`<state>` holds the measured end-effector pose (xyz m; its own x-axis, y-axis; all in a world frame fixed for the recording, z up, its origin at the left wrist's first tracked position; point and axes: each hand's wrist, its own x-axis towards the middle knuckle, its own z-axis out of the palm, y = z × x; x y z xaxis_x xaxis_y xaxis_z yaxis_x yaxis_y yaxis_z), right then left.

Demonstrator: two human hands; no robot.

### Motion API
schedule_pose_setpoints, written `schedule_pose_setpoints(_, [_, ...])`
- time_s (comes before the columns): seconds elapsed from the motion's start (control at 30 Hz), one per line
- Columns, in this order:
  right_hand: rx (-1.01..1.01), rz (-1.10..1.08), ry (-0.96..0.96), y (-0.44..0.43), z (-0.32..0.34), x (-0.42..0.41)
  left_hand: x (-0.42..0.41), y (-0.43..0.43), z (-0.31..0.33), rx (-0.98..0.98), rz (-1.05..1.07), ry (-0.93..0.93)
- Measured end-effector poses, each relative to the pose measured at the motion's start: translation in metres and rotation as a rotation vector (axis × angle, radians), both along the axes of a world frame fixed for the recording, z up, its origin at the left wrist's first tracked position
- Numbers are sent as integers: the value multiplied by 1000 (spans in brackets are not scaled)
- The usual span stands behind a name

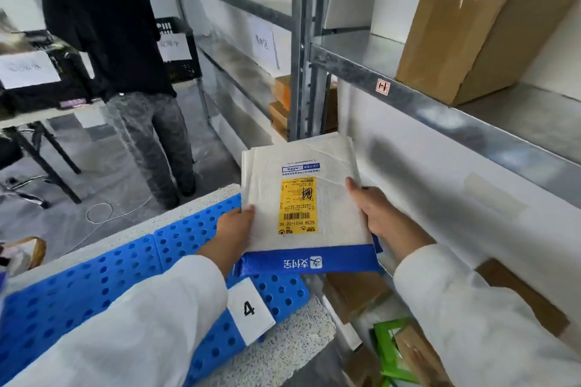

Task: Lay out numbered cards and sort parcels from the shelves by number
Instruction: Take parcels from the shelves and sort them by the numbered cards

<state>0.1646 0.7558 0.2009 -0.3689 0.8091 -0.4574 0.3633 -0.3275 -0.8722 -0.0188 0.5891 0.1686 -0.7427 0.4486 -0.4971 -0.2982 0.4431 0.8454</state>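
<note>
Sorting in progress, early to middle stage by my estimate. A card marked 4 [250, 311] lies flat on the blue perforated mat [94, 276] on the speckled table [301, 333]; no other numbered card is in view, so I cannot tell whether the layout is complete. The left hand [234, 231] pinches the left edge of a white padded parcel [301, 198], thumb on top. The right hand [374, 214] pinches its right edge the same way. The parcel is held in the air over the far end of the mat, yellow label [297, 206] up, near card 4, not set down. No sorted parcel is visible on the mat. Left to do: a cardboard box [478, 41] sits on the metal shelf [440, 104], and brown parcels [355, 292] lie lower down.
</note>
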Motion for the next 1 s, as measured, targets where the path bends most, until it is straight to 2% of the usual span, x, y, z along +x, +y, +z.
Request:
schedule_pose_setpoints(0.2, [-10,195,46,-96,12,-45,-34,-128,23,74,176,-8])
schedule_pose_setpoints(0.37, [96,382,-29,-192,21,-96,-68,-251,40,134,277,3])
schedule_pose_setpoints(0.57, [158,536,-8,-290,18,-157,-82,-380,51,200,424,45])
schedule_pose_setpoints(0.77, [195,683,14,-379,23,-213,-96,-480,56,241,565,66])
schedule_pose_setpoints(1.0, [192,837,35,-455,19,-284,-124,-564,53,179,694,70])
